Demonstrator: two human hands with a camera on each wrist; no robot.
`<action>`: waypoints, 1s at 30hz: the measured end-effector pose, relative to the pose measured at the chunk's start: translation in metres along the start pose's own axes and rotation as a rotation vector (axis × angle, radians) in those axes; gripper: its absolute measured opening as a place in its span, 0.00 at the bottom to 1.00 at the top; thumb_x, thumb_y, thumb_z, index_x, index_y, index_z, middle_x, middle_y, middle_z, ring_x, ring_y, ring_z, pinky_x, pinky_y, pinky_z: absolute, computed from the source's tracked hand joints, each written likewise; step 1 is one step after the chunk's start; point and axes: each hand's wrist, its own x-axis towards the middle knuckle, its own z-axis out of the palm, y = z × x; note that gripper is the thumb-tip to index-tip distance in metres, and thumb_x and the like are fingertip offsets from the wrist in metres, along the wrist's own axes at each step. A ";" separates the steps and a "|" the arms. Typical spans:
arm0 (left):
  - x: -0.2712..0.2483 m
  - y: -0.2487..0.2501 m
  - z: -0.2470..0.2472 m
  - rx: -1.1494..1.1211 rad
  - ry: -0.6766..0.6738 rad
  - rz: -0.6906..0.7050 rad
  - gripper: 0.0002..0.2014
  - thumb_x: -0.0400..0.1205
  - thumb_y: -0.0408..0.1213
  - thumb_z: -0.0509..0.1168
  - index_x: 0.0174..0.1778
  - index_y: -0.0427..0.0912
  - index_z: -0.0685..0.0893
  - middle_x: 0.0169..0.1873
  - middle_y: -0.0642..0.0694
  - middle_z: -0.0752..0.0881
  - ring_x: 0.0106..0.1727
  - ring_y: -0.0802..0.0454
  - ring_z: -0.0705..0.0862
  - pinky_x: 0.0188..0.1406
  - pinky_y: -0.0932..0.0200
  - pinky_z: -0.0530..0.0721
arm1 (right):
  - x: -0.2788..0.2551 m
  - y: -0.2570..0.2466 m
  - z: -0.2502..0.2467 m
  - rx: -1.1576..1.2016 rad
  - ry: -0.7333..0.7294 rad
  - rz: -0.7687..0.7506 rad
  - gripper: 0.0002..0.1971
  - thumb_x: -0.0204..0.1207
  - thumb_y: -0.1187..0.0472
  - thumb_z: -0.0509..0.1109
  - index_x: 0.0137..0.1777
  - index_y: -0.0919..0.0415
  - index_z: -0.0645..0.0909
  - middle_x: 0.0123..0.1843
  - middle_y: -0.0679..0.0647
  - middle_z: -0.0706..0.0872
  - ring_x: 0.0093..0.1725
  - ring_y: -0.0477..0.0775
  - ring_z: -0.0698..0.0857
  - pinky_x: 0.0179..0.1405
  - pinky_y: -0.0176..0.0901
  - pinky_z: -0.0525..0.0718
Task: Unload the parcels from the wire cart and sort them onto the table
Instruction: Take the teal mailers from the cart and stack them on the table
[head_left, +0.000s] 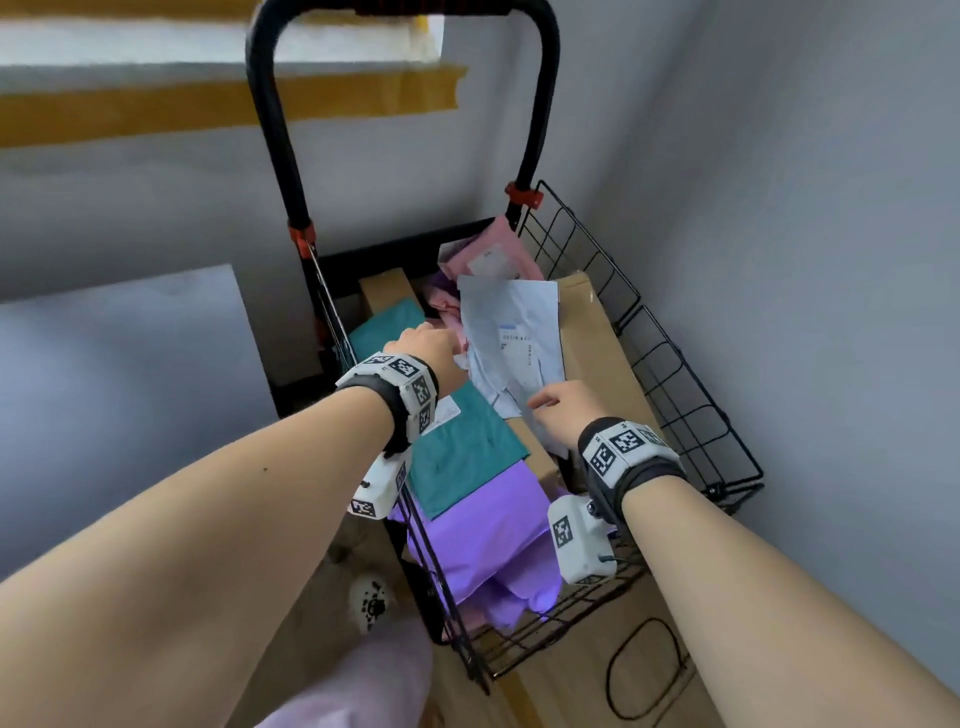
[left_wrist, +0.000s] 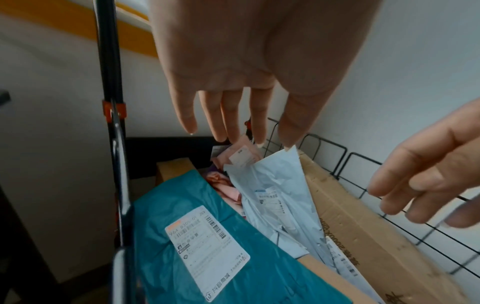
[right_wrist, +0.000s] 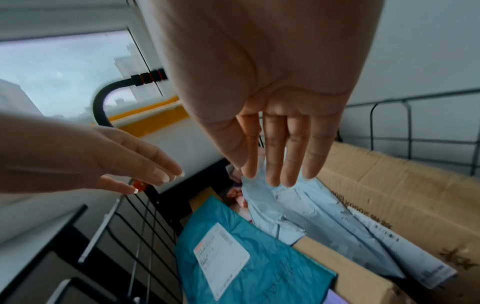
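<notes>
Reaching into the wire cart (head_left: 691, 395), both hands are held with straight, empty fingers: the left hand (head_left: 431, 345) at 11 o'clock over the teal parcel (head_left: 462, 452), the right hand (head_left: 563, 410) over the pale blue mailer (head_left: 511, 338). A cardboard box (head_left: 597, 332) is wedged at 2 o'clock; a purple parcel (head_left: 483, 540) is seen at 6 o'clock, a pink parcel (head_left: 493, 254) at 12.
</notes>
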 end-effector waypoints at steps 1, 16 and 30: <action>0.014 -0.003 0.001 -0.025 -0.014 -0.025 0.17 0.80 0.43 0.63 0.66 0.49 0.78 0.64 0.43 0.76 0.64 0.42 0.76 0.58 0.50 0.75 | 0.016 -0.001 0.002 -0.011 -0.008 0.010 0.15 0.77 0.67 0.63 0.58 0.56 0.86 0.62 0.55 0.86 0.62 0.59 0.83 0.65 0.48 0.80; 0.104 -0.040 0.065 -0.366 -0.169 -0.377 0.13 0.81 0.36 0.61 0.61 0.41 0.80 0.63 0.39 0.80 0.58 0.41 0.81 0.54 0.55 0.80 | 0.143 -0.010 0.055 -0.151 -0.278 0.070 0.21 0.78 0.63 0.64 0.72 0.57 0.77 0.71 0.56 0.80 0.68 0.60 0.80 0.65 0.42 0.75; 0.112 -0.058 0.077 -0.405 -0.153 -0.641 0.22 0.80 0.42 0.62 0.71 0.43 0.73 0.68 0.38 0.73 0.65 0.39 0.77 0.61 0.49 0.79 | 0.186 -0.021 0.081 0.339 -0.394 0.145 0.16 0.77 0.59 0.71 0.63 0.61 0.80 0.35 0.53 0.83 0.25 0.49 0.78 0.24 0.37 0.81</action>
